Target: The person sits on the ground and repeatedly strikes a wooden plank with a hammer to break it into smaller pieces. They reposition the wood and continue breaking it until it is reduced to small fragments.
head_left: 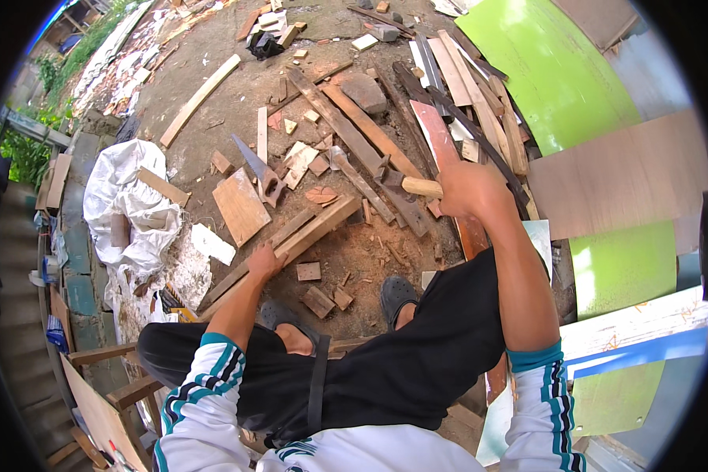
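Note:
My left hand (264, 261) is closed around a squared wooden beam (318, 228), which slants up to the right from beside my left knee. My right hand (470, 189) grips a hammer by its pale wooden handle (422, 186). Its dark head (387, 173) points left, over a long weathered plank (354, 145). A hand saw (259, 171) with a brown handle lies on the ground beyond the beam. Left of the saw is a flat square board (241, 206). My right fingers are partly hidden behind the back of the hand.
Long boards (468, 86) are heaped at the right, beside bright green panels (551, 71) and a brown plywood sheet (617, 177). A white sack (130, 204) lies at the left. Wood offcuts (317, 301) and sawdust surround my feet. A grey stone block (364, 94) sits farther off.

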The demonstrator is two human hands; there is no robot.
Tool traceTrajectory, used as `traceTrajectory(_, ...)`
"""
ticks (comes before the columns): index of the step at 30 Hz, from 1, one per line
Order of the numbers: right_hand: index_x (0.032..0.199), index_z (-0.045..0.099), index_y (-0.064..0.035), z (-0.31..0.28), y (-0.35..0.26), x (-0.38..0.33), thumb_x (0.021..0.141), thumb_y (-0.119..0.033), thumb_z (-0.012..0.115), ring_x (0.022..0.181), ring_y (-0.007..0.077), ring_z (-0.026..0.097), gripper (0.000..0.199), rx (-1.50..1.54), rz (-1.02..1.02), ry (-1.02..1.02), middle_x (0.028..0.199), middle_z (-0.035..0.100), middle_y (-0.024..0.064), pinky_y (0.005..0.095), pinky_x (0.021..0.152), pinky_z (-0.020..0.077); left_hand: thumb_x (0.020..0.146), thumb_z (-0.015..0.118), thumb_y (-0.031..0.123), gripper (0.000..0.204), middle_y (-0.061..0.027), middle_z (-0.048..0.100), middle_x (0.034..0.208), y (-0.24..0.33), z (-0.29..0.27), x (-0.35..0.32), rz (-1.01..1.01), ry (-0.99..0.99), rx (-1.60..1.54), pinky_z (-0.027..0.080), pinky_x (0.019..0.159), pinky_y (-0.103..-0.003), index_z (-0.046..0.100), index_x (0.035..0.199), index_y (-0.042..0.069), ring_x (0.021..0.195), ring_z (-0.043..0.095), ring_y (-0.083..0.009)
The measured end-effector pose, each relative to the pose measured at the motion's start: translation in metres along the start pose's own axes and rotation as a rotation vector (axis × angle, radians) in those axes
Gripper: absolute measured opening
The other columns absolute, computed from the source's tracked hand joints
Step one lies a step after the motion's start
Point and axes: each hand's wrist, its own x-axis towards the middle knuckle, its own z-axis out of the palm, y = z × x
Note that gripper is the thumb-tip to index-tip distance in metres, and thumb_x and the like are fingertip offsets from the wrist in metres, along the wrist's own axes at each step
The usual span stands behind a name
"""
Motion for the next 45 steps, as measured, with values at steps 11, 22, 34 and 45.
traceTrajectory(11,0.096,0.073,-0.0073,0.033,0.036,0.010,0.075,-0.032,0.078,0.091,0.0336,0.069,0.033,-0.059,0.094,-0.094,0.093,0.072,0.0161,0.0446,0.082,0.0541,0.087,0.063,0.062,0.096,-0.0232,0.037,0.150,0.007,0.097,0.002,0.074,0.014,0.062,0.033,0.111,-0.049,0.025,0.153,0.003,0.139,0.037,-0.0369)
traceTrajectory(22,0.096,0.072,-0.0063,0.047,0.050,0.033,0.075,-0.034,0.079,0.093,0.0349,0.069,0.036,-0.070,0.081,-0.122,0.094,0.072,0.0173,0.0446,0.084,0.0534,0.070,0.084,0.051,0.090,-0.0233,0.049,0.137,-0.012,0.082,0.044,0.181,-0.089,0.058,0.045,0.102,-0.048,0.047,0.134,-0.001,0.128,0.048,-0.0388)
traceTrajectory(34,0.098,0.074,-0.0088,0.052,0.047,0.032,0.078,-0.041,0.076,0.094,0.0345,0.069,0.039,-0.089,0.050,-0.137,0.097,0.072,0.0169,0.0461,0.083,0.0537,0.075,0.083,0.043,0.075,-0.0264,0.048,0.135,-0.002,0.097,0.005,0.146,-0.089,0.107,0.047,0.099,-0.049,0.048,0.125,0.001,0.124,0.050,-0.0437)
traceTrajectory(45,0.106,0.075,-0.0074,0.038,0.047,0.025,0.074,-0.036,0.080,0.100,0.0311,0.070,0.043,-0.103,0.089,-0.146,0.107,0.072,0.0158,0.0414,0.087,0.0555,0.085,0.067,0.051,0.068,-0.0242,0.064,0.116,-0.041,0.039,-0.003,0.478,-0.155,0.254,0.046,0.095,-0.044,0.048,0.124,-0.002,0.114,0.059,-0.0366)
